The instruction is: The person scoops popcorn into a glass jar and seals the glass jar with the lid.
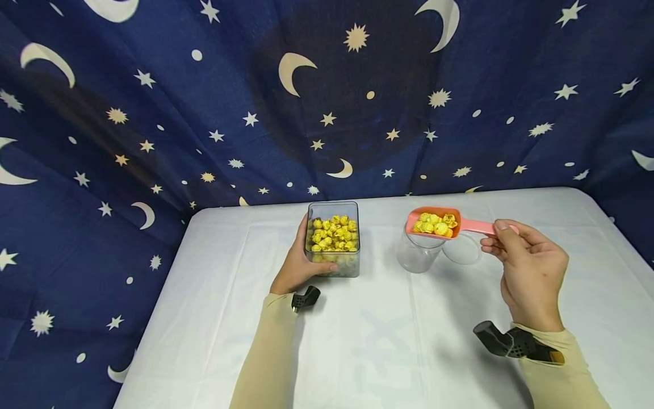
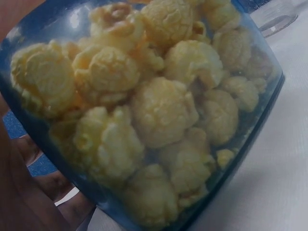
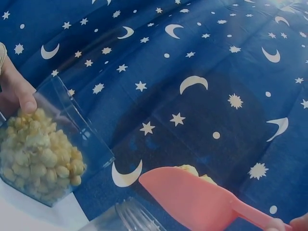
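Observation:
My left hand (image 1: pixel 298 265) grips a clear square container (image 1: pixel 349 269) from its left side, thumb across the front. Yellow popcorn (image 1: pixel 334 234) partly fills that container and shows through its wall in the left wrist view. With my right hand (image 1: pixel 533 272) I pinch the handle of a pink scoop (image 1: pixel 472 226) loaded with popcorn. The scoop is held level above a clear round jar (image 1: pixel 416 257), partly covering its mouth in the head view. In the right wrist view, the threaded rim of the jar (image 3: pixel 137 216) shows below the scoop's tip.
A clear round lid (image 1: pixel 462 249) lies on the table just right of the jar. White cloth covers the table (image 1: pixel 245 318). Behind it hangs a dark blue curtain (image 1: pixel 230 74) with moons and stars.

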Motion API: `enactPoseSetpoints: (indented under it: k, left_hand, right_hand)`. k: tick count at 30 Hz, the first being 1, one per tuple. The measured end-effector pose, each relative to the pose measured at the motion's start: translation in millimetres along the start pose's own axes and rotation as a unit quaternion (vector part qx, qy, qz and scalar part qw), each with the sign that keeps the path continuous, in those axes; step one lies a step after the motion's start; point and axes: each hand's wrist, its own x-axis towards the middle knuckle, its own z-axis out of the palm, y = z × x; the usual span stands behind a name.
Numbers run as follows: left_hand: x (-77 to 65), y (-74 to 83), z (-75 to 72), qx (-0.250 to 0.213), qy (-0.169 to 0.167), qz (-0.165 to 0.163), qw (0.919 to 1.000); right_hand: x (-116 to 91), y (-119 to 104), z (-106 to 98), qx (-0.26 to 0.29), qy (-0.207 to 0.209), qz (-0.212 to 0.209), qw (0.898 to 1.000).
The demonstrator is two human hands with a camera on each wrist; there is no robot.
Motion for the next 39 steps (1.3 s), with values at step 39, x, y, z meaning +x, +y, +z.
enactPoseSetpoints:
  k: [39]
  left_hand:
    - [-2.5, 13.0, 1.1, -0.018, -0.007, 0.001, 0.9998]
  right_hand:
    - [15, -11, -21, -0.016, 0.015, -0.041, 0.999]
